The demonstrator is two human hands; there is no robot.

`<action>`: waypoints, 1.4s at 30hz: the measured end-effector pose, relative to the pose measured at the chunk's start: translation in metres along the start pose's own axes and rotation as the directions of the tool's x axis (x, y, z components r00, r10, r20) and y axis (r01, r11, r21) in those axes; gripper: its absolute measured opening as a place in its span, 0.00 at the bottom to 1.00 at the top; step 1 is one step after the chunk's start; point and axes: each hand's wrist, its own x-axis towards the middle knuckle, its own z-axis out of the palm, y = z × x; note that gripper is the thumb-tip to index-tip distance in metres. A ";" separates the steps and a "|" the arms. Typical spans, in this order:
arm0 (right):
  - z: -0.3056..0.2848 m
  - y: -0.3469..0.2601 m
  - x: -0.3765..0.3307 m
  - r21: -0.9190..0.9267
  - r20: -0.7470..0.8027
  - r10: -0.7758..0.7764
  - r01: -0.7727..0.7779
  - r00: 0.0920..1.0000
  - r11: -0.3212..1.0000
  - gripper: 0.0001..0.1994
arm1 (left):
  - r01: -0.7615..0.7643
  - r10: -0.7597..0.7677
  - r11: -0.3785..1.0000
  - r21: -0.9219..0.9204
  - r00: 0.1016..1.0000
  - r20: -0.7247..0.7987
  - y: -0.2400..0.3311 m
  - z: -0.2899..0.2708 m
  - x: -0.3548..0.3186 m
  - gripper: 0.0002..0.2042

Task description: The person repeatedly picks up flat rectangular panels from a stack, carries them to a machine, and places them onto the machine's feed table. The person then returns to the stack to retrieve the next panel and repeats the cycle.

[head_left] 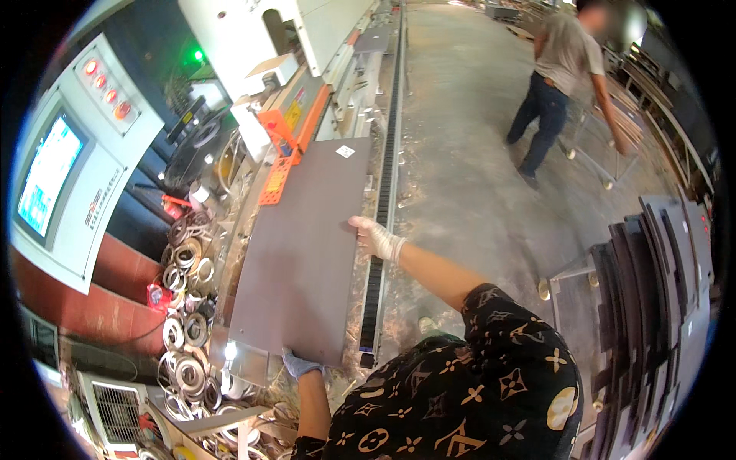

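Note:
A long grey-brown flat panel (303, 245) lies on the bed of a machine, a small white label (346, 151) near its far right corner. My right hand (376, 238), in a white glove, grips the panel's right long edge about halfway along. At the near end my left hand (301, 364), in a bluish glove, holds the panel's short edge; its fingers partly disappear below the board. The panel's far left part lies against an orange perforated guide (274, 180) on the machine.
A control cabinet with a lit screen (52, 176) and red buttons stands at left. Rolls of edging strip (192, 372) are heaped below it. A black conveyor track (373, 307) runs along the panel's right. Stacked boards (652, 307) stand at right. Another person (556, 77) walks beside a cart (606, 153).

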 end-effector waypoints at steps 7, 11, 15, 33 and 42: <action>-0.038 0.037 -0.141 -0.160 -0.039 -0.111 0.103 0.993 0.982 0.35 | -0.074 0.024 0.970 0.230 0.977 0.210 -0.014 0.019 0.031 0.17; -0.099 0.052 -0.292 -0.087 -0.546 -0.126 0.093 0.829 0.992 0.29 | -0.107 0.128 0.917 0.384 0.991 -0.031 -0.040 0.030 0.022 0.26; -0.148 0.045 -0.471 -0.204 -0.939 -0.298 0.418 0.173 0.885 0.14 | -0.266 0.229 0.821 0.505 0.964 0.135 -0.091 0.072 -0.006 0.25; -0.320 -0.143 -1.028 0.196 -0.505 -0.577 -0.737 -0.642 0.647 0.43 | 0.007 -0.472 0.736 0.677 0.723 0.504 -0.376 0.096 -0.233 0.22; -0.345 -0.139 -1.068 0.028 -0.544 -0.643 -0.777 -0.539 0.628 0.36 | -0.103 -0.861 0.457 0.883 0.197 0.469 -0.449 0.212 -0.436 0.23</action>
